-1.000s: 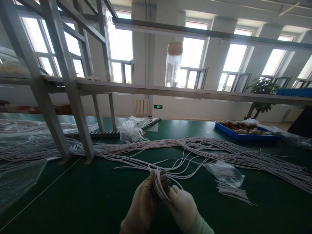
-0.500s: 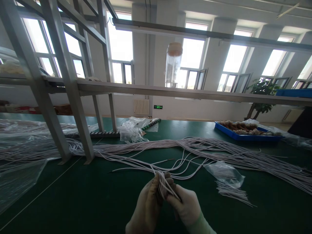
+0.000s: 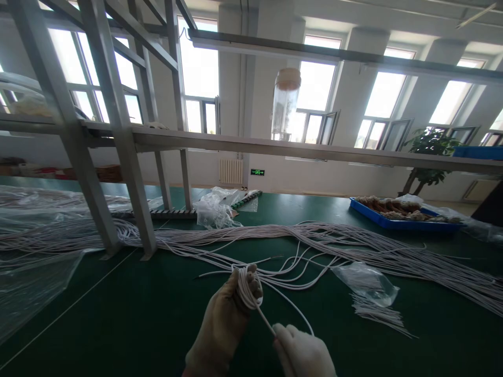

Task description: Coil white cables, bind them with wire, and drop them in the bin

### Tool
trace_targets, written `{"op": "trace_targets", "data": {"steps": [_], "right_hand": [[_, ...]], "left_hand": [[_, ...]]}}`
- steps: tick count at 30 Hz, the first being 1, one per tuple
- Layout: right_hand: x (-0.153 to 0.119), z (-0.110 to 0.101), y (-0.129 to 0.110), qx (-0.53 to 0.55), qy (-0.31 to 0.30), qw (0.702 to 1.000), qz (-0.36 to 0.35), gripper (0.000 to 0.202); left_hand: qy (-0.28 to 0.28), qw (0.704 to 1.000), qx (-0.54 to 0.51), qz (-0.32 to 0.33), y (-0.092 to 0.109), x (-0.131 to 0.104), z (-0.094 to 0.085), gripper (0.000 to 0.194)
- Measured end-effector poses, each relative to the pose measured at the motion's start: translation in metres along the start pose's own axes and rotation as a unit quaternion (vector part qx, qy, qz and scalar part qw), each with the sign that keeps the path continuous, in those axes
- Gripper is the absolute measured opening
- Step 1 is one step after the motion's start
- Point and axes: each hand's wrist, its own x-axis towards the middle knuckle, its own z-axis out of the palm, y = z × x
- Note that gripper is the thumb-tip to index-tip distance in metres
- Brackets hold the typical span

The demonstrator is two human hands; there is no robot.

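**Coil of thin, pale grey round cable (image 3: 244, 294) is resting in the left hand (image 3: 218, 319), one strand pulled straight to the right hand (image 3: 304, 350)**

The left hand is grasping the coil above the dark green tabletop (image 3: 137, 319), its fingers curling around the turns. The right hand is pinching the straight strand below the coil. If the left fingers are slackening, the springy turns could be fanning apart; too hard a tug on the strand could be distorting them.

Just behind, loose strands are looping off a long bundle of pale grey cables (image 3: 334, 237), and could be snagging the coil. Rightward, a clear plastic bag (image 3: 367, 280) is lying against short pale grey wire pieces (image 3: 381, 315). Farther off, a shallow blue plastic tray (image 3: 416, 226) is holding brownish items, too indistinct to identify.
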Motion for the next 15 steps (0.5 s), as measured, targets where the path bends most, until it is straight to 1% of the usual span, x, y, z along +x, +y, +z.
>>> {"op": "trace_targets", "data": {"steps": [2,5,7,9,12,14,15], "right_hand": [[-0.004,-0.008,0.003,0.044,-0.05,0.998,0.023,0.018],[-0.004,-0.022,0.008,0.12,-0.116,0.983,0.077,0.021],[-0.001,-0.028,0.013,0.168,-0.139,0.969,0.117,0.023],[0.002,-0.03,0.018,0.204,-0.153,0.959,0.126,0.023],[0.0,-0.023,0.023,0.19,-0.191,0.957,0.105,0.012],[-0.004,-0.019,0.025,0.159,-0.219,0.956,0.114,0.008],[-0.006,-0.019,0.026,0.162,-0.225,0.953,0.12,0.007]], "left_hand": [[-0.011,0.999,-0.039,-0.008,0.001,0.005,-0.002,0.043],[-0.047,0.997,-0.056,-0.025,-0.003,0.011,-0.009,0.048],[-0.068,0.996,-0.043,-0.03,-0.006,0.013,-0.013,0.049],[-0.064,0.997,-0.023,-0.026,-0.006,0.013,-0.014,0.048],[-0.041,0.999,-0.009,-0.008,-0.005,0.013,-0.014,0.046],[-0.039,0.999,0.0,0.0,-0.004,0.013,-0.012,0.044],[-0.043,0.999,0.004,0.004,-0.002,0.013,-0.012,0.042]]}}
